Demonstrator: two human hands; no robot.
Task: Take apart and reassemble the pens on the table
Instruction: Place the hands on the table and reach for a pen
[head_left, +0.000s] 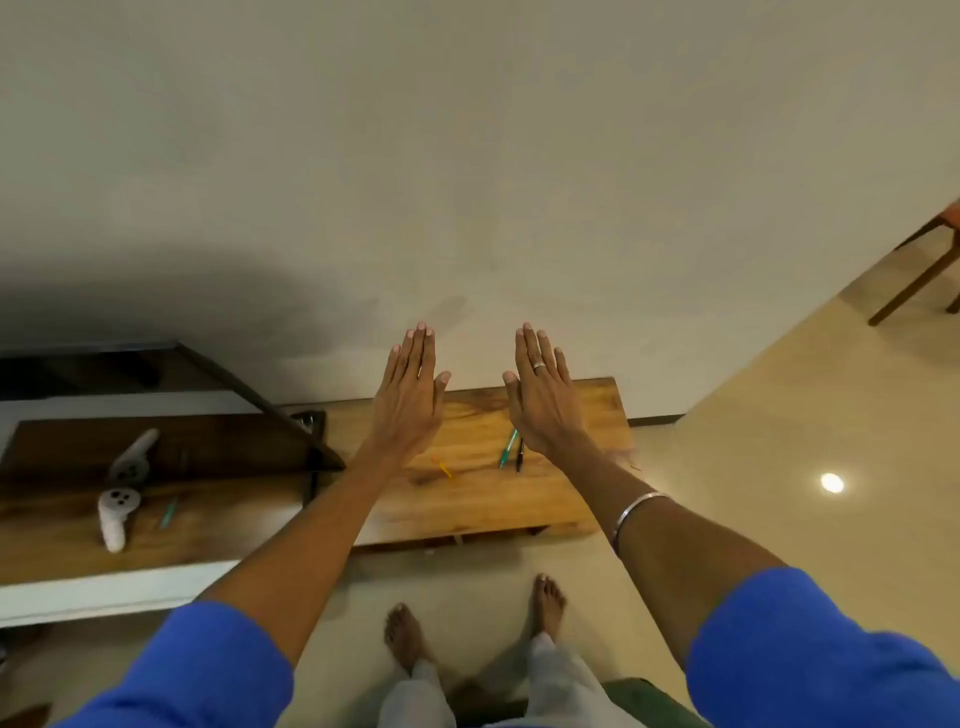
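A thin teal plastic pen (508, 449) and a thin black pen (519, 455) lie side by side on the light wooden counter (483, 499), just under the right hand (545, 410). A small yellow and orange pen part (442, 466) lies near them, below the left hand (408, 410). One more teal pen (169, 512) lies far off to the left, beside two white plastic game controllers (122, 493).

Both hands are held up flat above the counter, with fingers (418, 348) straight and close together, and they hold nothing.

The pens are thin and round, so I think a bump could roll them off the edge. Small inside parts could get lost on the floor.

Count: three pens, one loose part, two controllers, two hands.
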